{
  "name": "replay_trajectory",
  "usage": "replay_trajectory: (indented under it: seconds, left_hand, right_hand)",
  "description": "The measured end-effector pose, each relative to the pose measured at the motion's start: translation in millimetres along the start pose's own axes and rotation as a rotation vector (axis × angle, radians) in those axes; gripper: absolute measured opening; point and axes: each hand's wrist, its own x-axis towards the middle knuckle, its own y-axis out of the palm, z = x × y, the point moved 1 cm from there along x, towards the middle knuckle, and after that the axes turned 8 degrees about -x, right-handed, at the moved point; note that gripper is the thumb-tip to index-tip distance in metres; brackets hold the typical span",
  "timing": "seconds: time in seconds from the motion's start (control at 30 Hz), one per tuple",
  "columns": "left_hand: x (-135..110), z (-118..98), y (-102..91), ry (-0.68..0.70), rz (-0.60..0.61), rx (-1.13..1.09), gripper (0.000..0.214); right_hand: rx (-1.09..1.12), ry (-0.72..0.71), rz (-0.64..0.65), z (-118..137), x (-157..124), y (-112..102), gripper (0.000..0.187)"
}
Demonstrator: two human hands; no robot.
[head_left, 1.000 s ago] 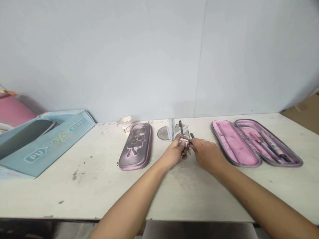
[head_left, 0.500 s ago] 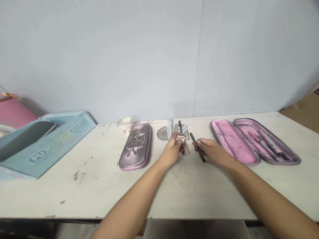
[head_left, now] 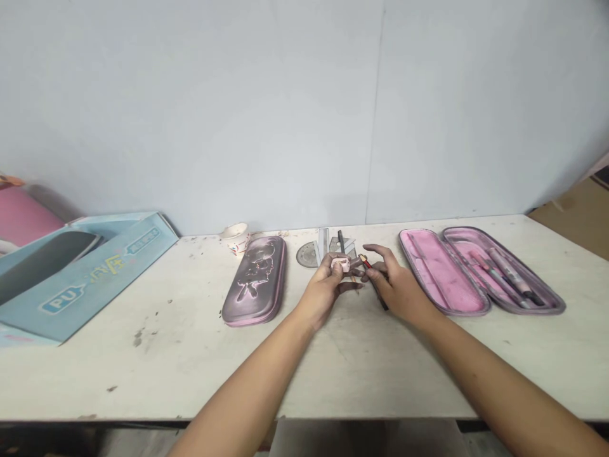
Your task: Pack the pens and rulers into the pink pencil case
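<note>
My left hand (head_left: 328,282) pinches a small pale pink pencil sharpener (head_left: 340,264) between thumb and fingers. To its right, my right hand (head_left: 389,279) grips a red pencil (head_left: 367,262), whose bare wood tip points up and left toward the sharpener; a small gap seems to separate them. The right index finger is stretched out above the pencil. A black pen (head_left: 383,303) shows beneath the right hand, its upper part hidden by the fingers. Behind the left hand lie a clear protractor (head_left: 307,255), a ruler (head_left: 323,240) and a second black pen (head_left: 340,238).
A closed dark pencil case (head_left: 254,279) lies left of my hands, with a paper cup (head_left: 236,237) behind it. On the right, an open pink-lined pencil case (head_left: 445,273) holds several pens (head_left: 511,273). A light blue box (head_left: 109,273) stands far left.
My right hand has turned the red pencil so its tip points toward the left hand. The hands are closer together, and the pink sharpener shows more plainly. The view has shifted slightly.
</note>
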Motion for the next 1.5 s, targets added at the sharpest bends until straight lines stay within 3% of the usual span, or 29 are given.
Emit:
replay_trajectory:
  seconds: [0.1, 0.23, 0.4, 0.5, 0.63, 0.8, 0.93, 1.07, 1.17, 1.27, 1.37, 1.5]
  left_hand:
    - [-0.4, -0.6, -0.4, 0.0, 0.002, -0.003, 0.025]
    - [-0.9, -0.6, -0.5, 0.006, 0.012, 0.012, 0.024]
    - [-0.1, -0.7, -0.1, 0.012, 0.002, 0.063, 0.026]
    - [4.3, 0.2, 7.5, -0.003, -0.012, 0.119, 0.028]
    - [14.9, 5.9, 33.1, -0.071, 0.049, 0.248, 0.029]
    - [26.2, 24.1, 73.0, -0.122, 0.197, 0.362, 0.028]
    - [28.8, 39.0, 93.8, -0.137, 0.3, 0.43, 0.025]
    - [24.8, 39.1, 99.4, -0.132, 0.343, 0.47, 0.021]
    - [17.4, 26.0, 90.8, -0.118, 0.331, 0.485, 0.019]
    - [6.4, 2.2, 69.0, -0.076, 0.264, 0.497, 0.022]
    - [-8.3, -30.0, 34.8, -0.011, 0.161, 0.52, 0.023]
    - [-34.1, -79.4, -27.0, 0.08, -0.036, 0.59, 0.022]
  right_hand:
    - [-0.064, -0.056, 0.008, -0.1, 0.6, -0.4, 0.041]
    - [-0.112, -0.015, -0.009, -3.8, 1.3, 0.1, 0.047]
    - [-0.175, -0.132, -0.076, -5.2, 3.2, 0.1, 0.033]
    - [-0.25, -0.096, -0.147, -7.3, 6.2, -6.5, 0.03]
    - [-0.443, 0.029, -0.236, -22.8, 3.3, -34.2, 0.027]
    - [-0.812, 0.215, -0.386, -67.9, -24.7, -90.1, 0.034]
    - [-1.002, 0.3, -0.338, -104.3, -47.8, -124.6, 0.037]
    - [-1.052, 0.378, -0.259, -116.6, -53.3, -138.5, 0.041]
    - [-1.036, 0.329, -0.246, -106.7, -43.9, -134.1, 0.039]
    - [-1.008, 0.183, -0.213, -85.6, -24.9, -114.3, 0.036]
    - [-0.945, 0.006, -0.173, -56.9, 1.7, -78.9, 0.033]
    - [-0.791, -0.199, -0.088, -6.1, 43.8, -14.6, 0.031]
